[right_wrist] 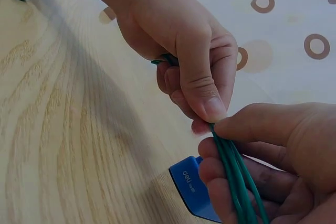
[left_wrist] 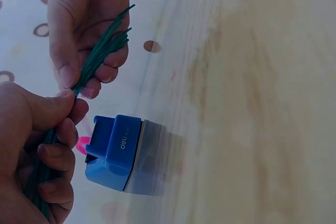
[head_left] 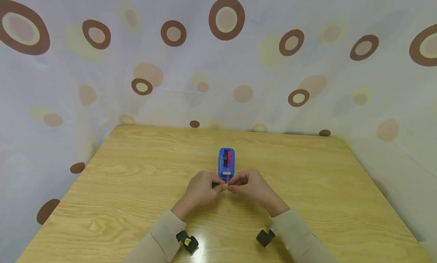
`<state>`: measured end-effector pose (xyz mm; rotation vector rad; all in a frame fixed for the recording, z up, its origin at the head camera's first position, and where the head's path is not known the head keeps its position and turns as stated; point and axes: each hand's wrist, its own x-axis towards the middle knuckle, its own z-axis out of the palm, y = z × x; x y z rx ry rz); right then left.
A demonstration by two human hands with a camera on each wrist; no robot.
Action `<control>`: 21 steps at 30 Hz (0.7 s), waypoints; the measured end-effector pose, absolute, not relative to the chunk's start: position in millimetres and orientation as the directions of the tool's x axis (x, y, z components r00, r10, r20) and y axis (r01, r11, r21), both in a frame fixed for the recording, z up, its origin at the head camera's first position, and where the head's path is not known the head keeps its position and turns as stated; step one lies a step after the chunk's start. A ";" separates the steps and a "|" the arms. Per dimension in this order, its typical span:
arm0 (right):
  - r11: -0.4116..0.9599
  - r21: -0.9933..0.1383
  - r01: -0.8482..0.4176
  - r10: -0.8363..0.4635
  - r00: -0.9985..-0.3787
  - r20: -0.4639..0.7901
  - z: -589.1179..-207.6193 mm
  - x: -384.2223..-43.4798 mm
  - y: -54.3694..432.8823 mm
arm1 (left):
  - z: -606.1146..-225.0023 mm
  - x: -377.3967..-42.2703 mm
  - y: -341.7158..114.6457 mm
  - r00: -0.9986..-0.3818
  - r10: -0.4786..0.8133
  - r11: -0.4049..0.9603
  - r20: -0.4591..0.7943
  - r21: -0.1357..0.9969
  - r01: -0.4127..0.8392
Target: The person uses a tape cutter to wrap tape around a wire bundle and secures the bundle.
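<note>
A bundle of thin green strands (left_wrist: pixel 100 56) (right_wrist: pixel 234 177) runs through both hands, its loose ends uneven in the left wrist view. My left hand (head_left: pixel 203 187) (left_wrist: pixel 26 129) curls round it, thumb and forefinger pinching its middle. Thumb to thumb with it, my right hand (head_left: pixel 252 188) (right_wrist: pixel 294 156) pinches the bundle too, and the strands cross its palm. Just beyond the fingertips stands a blue tape dispenser (head_left: pixel 221 171) (left_wrist: pixel 123 142) with a pink core (head_left: pixel 229 158). A clear tape strip (head_left: pixel 228 178) stretches from its cutter towards my fingers; its end is hidden.
The wooden table (head_left: pixel 136 172) spreads round the dispenser and hands. Behind it hangs a pale curtain-like sheet (head_left: pixel 191 65) with brown and peach circles. A black camera (head_left: pixel 187 241) sits at the left wrist and another black device (head_left: pixel 265 238) at the right.
</note>
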<state>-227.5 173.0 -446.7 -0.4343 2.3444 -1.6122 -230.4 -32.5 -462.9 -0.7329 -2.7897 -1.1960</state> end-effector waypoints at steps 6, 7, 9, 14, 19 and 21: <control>0.350 -0.928 -0.129 -0.372 -0.928 -0.012 -448.3 -225.3 170.9 | -462.6 -229.7 -32.4 -0.897 0.399 0.592 0.190 0.693 0.411; 0.357 -0.924 -0.140 -0.369 -0.930 -0.001 -449.5 -225.3 170.6 | -462.4 -229.6 -32.4 -0.898 0.397 0.591 0.187 0.696 0.407; 0.365 -0.918 -0.157 -0.359 -0.933 0.017 -451.1 -225.0 169.8 | -462.2 -229.8 -32.4 -0.900 0.395 0.592 0.184 0.698 0.403; 0.365 -0.914 -0.178 -0.342 -0.939 0.046 -453.5 -223.9 166.9 | -458.7 -229.3 -33.6 -0.900 0.407 0.604 0.158 0.693 0.395; 0.381 -0.902 -0.203 -0.320 -0.944 0.078 -453.9 -221.7 162.9 | -454.9 -229.2 -36.5 -0.894 0.434 0.620 0.113 0.683 0.386; 0.396 -0.892 -0.218 -0.312 -0.946 0.093 -454.1 -221.4 161.7 | -454.3 -230.0 -37.2 -0.893 0.440 0.620 0.097 0.686 0.380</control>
